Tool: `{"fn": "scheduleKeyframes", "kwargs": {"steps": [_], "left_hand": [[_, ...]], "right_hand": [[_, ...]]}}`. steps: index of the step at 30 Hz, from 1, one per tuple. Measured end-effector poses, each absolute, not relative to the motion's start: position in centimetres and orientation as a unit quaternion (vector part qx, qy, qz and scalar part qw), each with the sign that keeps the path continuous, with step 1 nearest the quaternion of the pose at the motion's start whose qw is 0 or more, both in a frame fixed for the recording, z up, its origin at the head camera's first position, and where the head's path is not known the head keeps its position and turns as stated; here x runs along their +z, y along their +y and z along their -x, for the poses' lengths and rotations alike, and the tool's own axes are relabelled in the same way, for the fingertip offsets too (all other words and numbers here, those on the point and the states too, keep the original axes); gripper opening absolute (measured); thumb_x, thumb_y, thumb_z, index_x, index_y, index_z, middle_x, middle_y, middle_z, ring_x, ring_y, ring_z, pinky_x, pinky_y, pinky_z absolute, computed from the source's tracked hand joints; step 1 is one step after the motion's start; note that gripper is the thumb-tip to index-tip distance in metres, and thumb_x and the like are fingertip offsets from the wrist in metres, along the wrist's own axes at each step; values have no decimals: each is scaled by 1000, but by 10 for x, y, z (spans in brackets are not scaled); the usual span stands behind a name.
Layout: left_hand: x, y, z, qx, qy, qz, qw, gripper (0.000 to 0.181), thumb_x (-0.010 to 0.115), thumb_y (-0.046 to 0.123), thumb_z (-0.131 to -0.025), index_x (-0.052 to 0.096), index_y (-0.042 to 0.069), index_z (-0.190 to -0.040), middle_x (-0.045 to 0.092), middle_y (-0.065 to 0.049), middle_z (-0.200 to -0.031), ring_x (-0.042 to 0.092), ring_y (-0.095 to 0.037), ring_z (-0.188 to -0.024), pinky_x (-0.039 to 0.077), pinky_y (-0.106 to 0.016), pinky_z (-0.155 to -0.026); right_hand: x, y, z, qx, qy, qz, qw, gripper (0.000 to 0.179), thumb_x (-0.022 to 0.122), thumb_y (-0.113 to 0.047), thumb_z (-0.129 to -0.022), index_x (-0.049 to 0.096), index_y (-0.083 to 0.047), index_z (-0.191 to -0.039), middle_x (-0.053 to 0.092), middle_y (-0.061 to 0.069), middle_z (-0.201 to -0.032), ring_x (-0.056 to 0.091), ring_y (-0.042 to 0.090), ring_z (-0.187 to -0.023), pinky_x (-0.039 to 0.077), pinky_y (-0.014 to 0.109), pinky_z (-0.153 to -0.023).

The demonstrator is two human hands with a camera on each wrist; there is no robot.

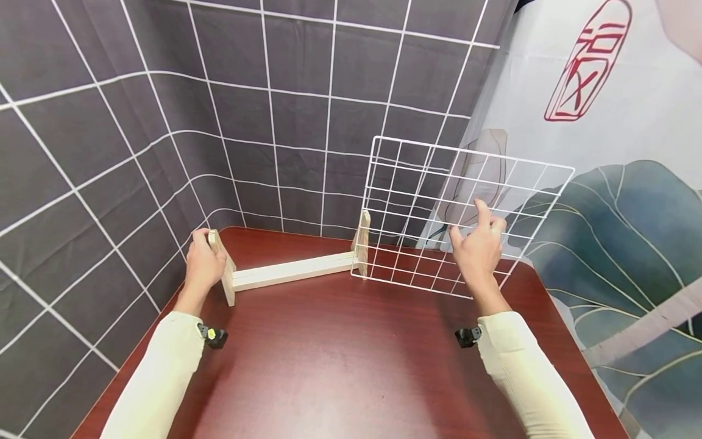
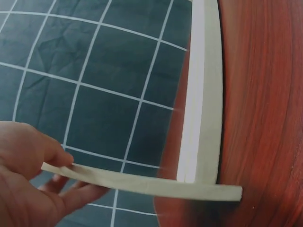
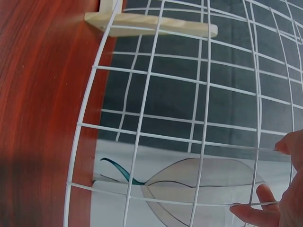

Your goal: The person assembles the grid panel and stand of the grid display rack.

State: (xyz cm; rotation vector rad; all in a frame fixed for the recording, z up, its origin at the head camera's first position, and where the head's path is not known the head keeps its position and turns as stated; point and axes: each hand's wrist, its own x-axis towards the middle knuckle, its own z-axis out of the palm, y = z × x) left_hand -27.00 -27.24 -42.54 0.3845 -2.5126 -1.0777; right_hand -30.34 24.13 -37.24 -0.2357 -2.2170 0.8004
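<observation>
Apparently half-assembled, on red-brown table: white wire grid, held slanted at right, seemingly not yet fastened; wooden stand, crossbar set between left upright and right upright; grid contact, I can't tell. Right hand: fingers spread, gripping grid wires. Left hand: pinching left upright's top.

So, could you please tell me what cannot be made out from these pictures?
Grid, lower right corner: head view, behind the right arm.
Stand, far end: left wrist view, cut by the top edge.
Right grip, partly: right wrist view, cut by the right edge.
</observation>
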Motion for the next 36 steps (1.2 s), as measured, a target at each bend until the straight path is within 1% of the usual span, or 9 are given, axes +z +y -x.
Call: {"fn": "scheduleKeyframes", "kwargs": {"steps": [4, 8, 18, 25, 30, 32, 36], "left_hand": [[-430, -267, 277, -385, -896, -114, 192, 64, 52, -1, -85, 32, -3, -146, 49, -38, -132, 47, -55, -127, 38, -63, -110], [-433, -261, 286, -387, -897, -97, 191, 63, 52, -1, -86, 33, -3, -145, 50, -38, -129, 48, -55, -127, 39, -63, -110], [-432, -244, 311, -401, -900, -61, 162, 63, 55, 0, -88, 33, 1, -147, 51, -35, -132, 51, -51, -126, 41, -61, -110], [-435, -228, 326, -405, -901, -41, 151, 63, 57, 0, -90, 33, 3, -148, 52, -33, -136, 53, -49, -127, 43, -59, -110], [-437, -215, 336, -413, -899, -28, 144, 64, 58, 1, -90, 34, 5, -149, 52, -32, -137, 54, -47, -127, 43, -57, -111], [-437, -210, 339, -414, -899, -23, 142, 64, 58, 1, -90, 34, 5, -149, 54, -31, -136, 54, -46, -126, 44, -57, -110], [-436, -201, 345, -413, -900, -11, 142, 63, 58, 1, -89, 36, 7, -148, 57, -30, -132, 58, -44, -120, 46, -56, -107]], "right_hand": [[-373, 239, 303, 314, -869, 92, 371, 70, 73, -22, -84, 46, -28, -148, 46, 25, -127, 55, 55, -81, 44, 63, -75], [-374, 238, 303, 314, -870, 91, 368, 70, 73, -23, -84, 46, -27, -148, 46, 25, -127, 55, 56, -80, 44, 63, -75], [-374, 236, 304, 312, -870, 82, 374, 68, 74, -24, -85, 47, -26, -147, 48, 25, -126, 56, 56, -81, 44, 63, -75], [-375, 235, 305, 311, -867, 77, 382, 67, 75, -24, -84, 48, -26, -146, 49, 25, -124, 56, 54, -89, 45, 64, -76], [-374, 234, 305, 312, -870, 79, 373, 68, 74, -25, -85, 47, -27, -147, 48, 24, -125, 56, 54, -80, 44, 62, -73], [-375, 233, 305, 312, -872, 79, 370, 68, 74, -24, -85, 47, -28, -147, 48, 24, -126, 56, 54, -79, 44, 62, -73], [-374, 233, 305, 313, -870, 74, 373, 68, 75, -23, -84, 48, -27, -147, 49, 25, -126, 57, 54, -84, 45, 62, -74]]}}
